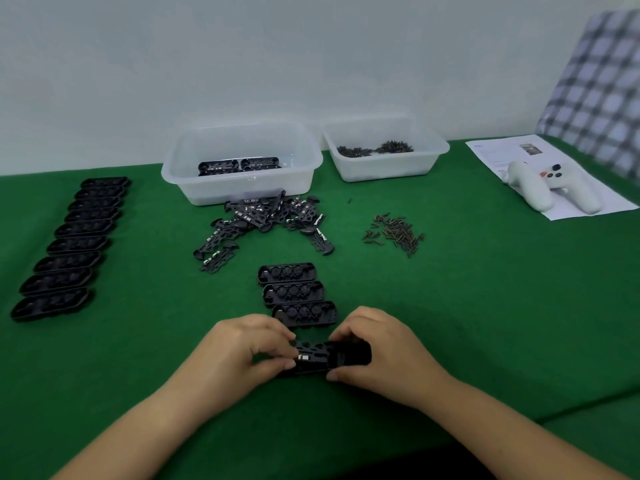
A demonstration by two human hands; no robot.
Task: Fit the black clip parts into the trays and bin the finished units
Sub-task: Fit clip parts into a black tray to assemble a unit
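Note:
A black tray (pixel 325 358) with a black clip part lying in it sits on the green table near me. My left hand (pixel 242 355) pinches its left end and my right hand (pixel 377 348) grips its right end. Just beyond it three empty black trays (pixel 294 292) lie in a short column. A heap of loose black clip parts (pixel 266 220) lies farther back. Behind the heap stands a clear bin (pixel 239 164) holding two finished units (pixel 239 166). A long row of several black trays (pixel 69 251) runs along the left.
A second clear bin (pixel 384 150) at the back holds dark screws. Loose screws (pixel 394 232) are scattered right of the clip heap. A white game controller (pixel 550 187) rests on a paper sheet (pixel 491 150) at the far right, under a checked cloth (pixel 595 88).

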